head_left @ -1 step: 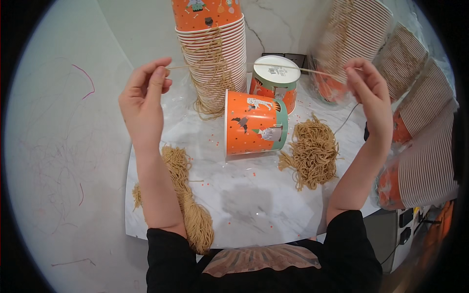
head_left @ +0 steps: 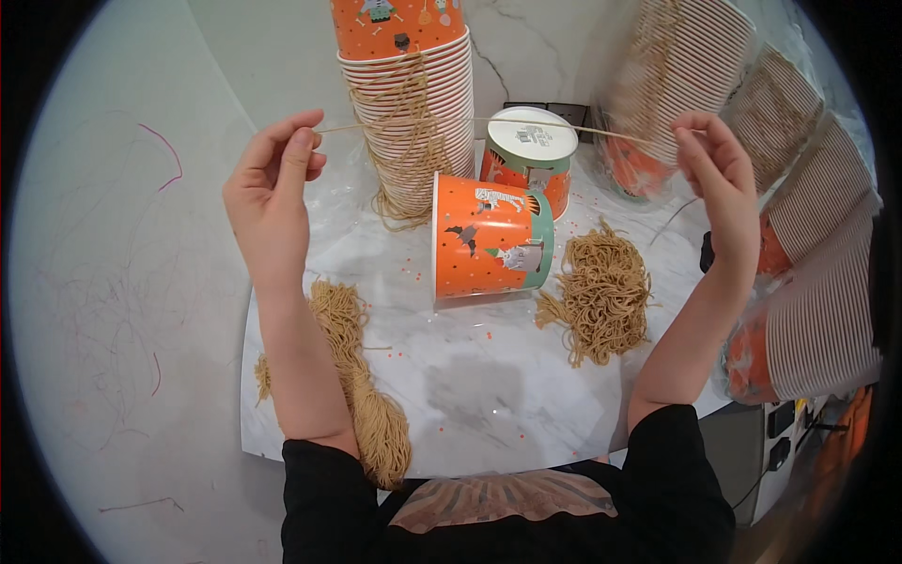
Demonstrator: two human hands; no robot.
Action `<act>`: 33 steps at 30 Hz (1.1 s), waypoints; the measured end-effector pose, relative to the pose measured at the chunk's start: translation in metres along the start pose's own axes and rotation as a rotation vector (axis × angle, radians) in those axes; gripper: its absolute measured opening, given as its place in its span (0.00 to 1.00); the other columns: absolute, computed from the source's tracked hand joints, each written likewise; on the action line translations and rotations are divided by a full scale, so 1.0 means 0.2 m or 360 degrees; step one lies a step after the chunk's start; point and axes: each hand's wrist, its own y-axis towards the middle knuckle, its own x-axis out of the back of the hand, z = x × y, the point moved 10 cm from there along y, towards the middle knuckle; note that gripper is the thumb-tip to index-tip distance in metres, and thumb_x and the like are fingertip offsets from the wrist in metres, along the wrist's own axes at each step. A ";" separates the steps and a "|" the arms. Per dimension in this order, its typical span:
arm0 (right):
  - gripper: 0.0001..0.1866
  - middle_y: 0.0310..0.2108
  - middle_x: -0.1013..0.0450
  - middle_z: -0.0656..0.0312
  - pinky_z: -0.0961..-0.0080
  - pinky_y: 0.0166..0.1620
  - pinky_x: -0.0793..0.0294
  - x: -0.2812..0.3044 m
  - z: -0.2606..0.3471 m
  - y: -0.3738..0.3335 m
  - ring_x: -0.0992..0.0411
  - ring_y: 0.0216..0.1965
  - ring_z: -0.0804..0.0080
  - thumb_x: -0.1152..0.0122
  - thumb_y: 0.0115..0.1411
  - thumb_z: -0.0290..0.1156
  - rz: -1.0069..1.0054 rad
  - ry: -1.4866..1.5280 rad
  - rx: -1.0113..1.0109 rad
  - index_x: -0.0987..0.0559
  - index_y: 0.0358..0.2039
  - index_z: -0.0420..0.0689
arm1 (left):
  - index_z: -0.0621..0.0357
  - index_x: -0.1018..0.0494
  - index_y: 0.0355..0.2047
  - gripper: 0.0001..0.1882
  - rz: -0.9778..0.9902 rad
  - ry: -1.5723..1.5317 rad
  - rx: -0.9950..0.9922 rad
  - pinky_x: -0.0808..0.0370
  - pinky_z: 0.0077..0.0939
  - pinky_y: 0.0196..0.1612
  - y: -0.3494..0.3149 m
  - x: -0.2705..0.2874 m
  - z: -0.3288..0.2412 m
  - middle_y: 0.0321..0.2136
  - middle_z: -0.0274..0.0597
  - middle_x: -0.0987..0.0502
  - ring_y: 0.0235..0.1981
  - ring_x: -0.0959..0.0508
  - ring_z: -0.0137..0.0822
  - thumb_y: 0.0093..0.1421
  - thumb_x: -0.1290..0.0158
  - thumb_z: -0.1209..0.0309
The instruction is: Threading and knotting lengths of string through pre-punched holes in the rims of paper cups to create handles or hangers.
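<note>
Both hands are raised in the upper half of the frame, each pinching one end of a single tan string (head_left: 489, 122) so that it runs taut and nearly level between them: the left hand (head_left: 272, 188) at upper left closes thumb against forefinger on its end, and the right hand (head_left: 719, 179) at upper right nips the other end with its fingertips, the remaining fingers loosely curled. Held apart like this, the strand seems to be pulled straight, clear of the tangles below. It crosses in front of a tall stack of orange paper cups (head_left: 409, 103) at top centre, which has more string draped down its side. Below the string, an orange cup (head_left: 489, 235) lies on its side on the marble table (head_left: 489, 395), mouth toward the left, just in front of an upturned cup (head_left: 531, 155). Loose string lies within reach: a tangled heap (head_left: 601, 291) right of centre and a long hank (head_left: 362, 385) by the left forearm. Bagged cup stacks (head_left: 808, 235) lean along the right edge.
</note>
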 end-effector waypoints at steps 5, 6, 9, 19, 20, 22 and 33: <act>0.07 0.23 0.35 0.75 0.87 0.29 0.41 0.17 -0.07 0.01 0.40 0.26 0.88 0.42 0.66 0.29 0.0004 -0.0238 0.0035 0.22 0.41 0.40 | 0.61 0.19 0.44 0.09 0.0213 -0.0190 0.0177 0.28 0.15 0.35 -0.02 -0.10 0.01 0.30 0.32 0.21 0.29 0.27 0.19 0.66 0.45 0.73; 0.07 0.23 0.34 0.74 0.86 0.30 0.40 0.18 -0.16 0.00 0.38 0.27 0.87 0.41 0.65 0.28 0.0155 -0.0384 -0.0097 0.22 0.40 0.39 | 0.61 0.19 0.44 0.09 0.0338 -0.0226 0.0224 0.28 0.15 0.34 -0.04 -0.16 0.02 0.30 0.32 0.21 0.28 0.27 0.19 0.66 0.45 0.73; 0.11 0.27 0.26 0.63 0.80 0.34 0.32 0.17 -0.28 -0.08 0.28 0.33 0.79 0.36 0.59 0.28 0.0464 -0.0889 -0.0492 0.22 0.40 0.35 | 0.61 0.20 0.43 0.09 0.0708 -0.0327 0.0432 0.28 0.15 0.34 -0.14 -0.36 0.06 0.30 0.32 0.21 0.28 0.27 0.19 0.65 0.45 0.75; 0.31 0.42 0.23 0.56 0.70 0.51 0.25 -0.71 0.19 -0.24 0.24 0.50 0.65 0.23 0.50 0.36 0.0724 0.0008 0.0330 0.28 0.50 0.37 | 0.64 0.23 0.47 0.11 0.1030 -0.0621 0.0714 0.26 0.15 0.35 -0.36 -0.60 0.03 0.30 0.32 0.22 0.30 0.26 0.19 0.66 0.45 0.75; 0.30 0.42 0.23 0.56 0.70 0.50 0.25 -0.76 0.17 -0.26 0.24 0.50 0.65 0.24 0.51 0.34 0.0763 0.0131 0.0237 0.29 0.50 0.38 | 0.64 0.23 0.47 0.11 0.1024 -0.0660 0.0706 0.26 0.16 0.35 -0.36 -0.59 0.02 0.31 0.32 0.22 0.30 0.25 0.20 0.65 0.45 0.75; 0.26 0.38 0.24 0.60 0.76 0.43 0.24 -0.81 0.17 -0.27 0.23 0.43 0.72 0.27 0.54 0.31 0.0752 0.0309 0.0149 0.30 0.50 0.39 | 0.64 0.23 0.47 0.11 0.1034 -0.0671 0.0678 0.26 0.16 0.35 -0.35 -0.59 0.00 0.31 0.33 0.21 0.30 0.25 0.20 0.65 0.45 0.74; 0.06 0.25 0.33 0.69 0.84 0.27 0.39 -0.74 0.23 -0.27 0.37 0.25 0.85 0.32 0.56 0.23 0.0527 0.0109 0.0335 0.21 0.33 0.39 | 0.65 0.24 0.44 0.09 0.0990 -0.0682 0.0655 0.26 0.16 0.35 -0.34 -0.56 -0.05 0.31 0.35 0.21 0.30 0.25 0.21 0.65 0.44 0.74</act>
